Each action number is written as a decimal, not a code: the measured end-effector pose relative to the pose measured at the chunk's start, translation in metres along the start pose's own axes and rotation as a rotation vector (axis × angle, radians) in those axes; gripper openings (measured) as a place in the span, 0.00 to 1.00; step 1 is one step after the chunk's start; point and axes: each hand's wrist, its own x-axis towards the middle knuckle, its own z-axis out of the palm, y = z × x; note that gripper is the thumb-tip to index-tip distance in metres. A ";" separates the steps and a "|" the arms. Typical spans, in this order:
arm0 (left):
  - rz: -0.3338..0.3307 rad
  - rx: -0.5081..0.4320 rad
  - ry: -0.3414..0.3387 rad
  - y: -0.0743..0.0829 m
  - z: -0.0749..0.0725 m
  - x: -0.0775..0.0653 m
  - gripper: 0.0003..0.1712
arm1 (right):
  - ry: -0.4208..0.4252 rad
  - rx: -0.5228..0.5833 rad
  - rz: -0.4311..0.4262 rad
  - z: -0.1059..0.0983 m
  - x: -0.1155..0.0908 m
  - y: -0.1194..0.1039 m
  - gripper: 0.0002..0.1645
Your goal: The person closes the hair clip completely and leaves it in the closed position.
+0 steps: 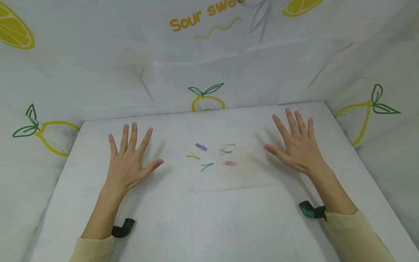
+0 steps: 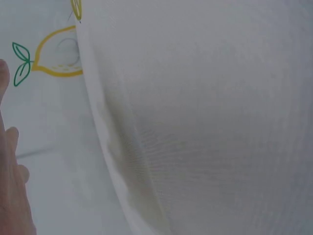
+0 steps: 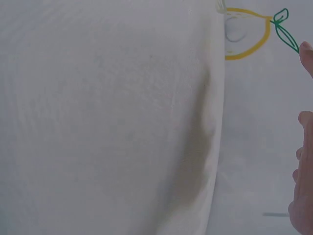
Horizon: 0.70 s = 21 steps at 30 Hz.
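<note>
Several small hair clips lie in a loose group mid-table in the head view. A purple clip (image 1: 201, 147) is at the upper left, with a yellow clip (image 1: 194, 156) and a teal clip (image 1: 207, 166) below it. To the right are a pale clip (image 1: 229, 145), a green clip (image 1: 226, 151) and a pink clip (image 1: 231, 163). My left hand (image 1: 129, 165) is held palm down, fingers spread, left of the clips. On the other side, my right hand (image 1: 299, 151) is spread likewise. Neither hand holds anything; both appear above the cloth, casting shadows.
A white cloth covers the table (image 1: 235, 225), with faint creases. Behind it hangs a white curtain (image 1: 108, 80) printed with lemons, and similar fabric flanks both sides. Dark wrist devices sit on the left wrist (image 1: 123, 228) and right wrist (image 1: 312, 210).
</note>
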 end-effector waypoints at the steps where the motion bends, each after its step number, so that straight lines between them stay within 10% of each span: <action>1: 0.000 -0.001 0.002 0.000 0.000 0.000 0.59 | -0.002 0.000 -0.001 0.000 0.000 0.000 0.58; 21: 0.001 -0.025 -0.046 0.006 -0.001 0.001 0.59 | 0.040 0.026 -0.012 -0.002 0.001 -0.003 0.57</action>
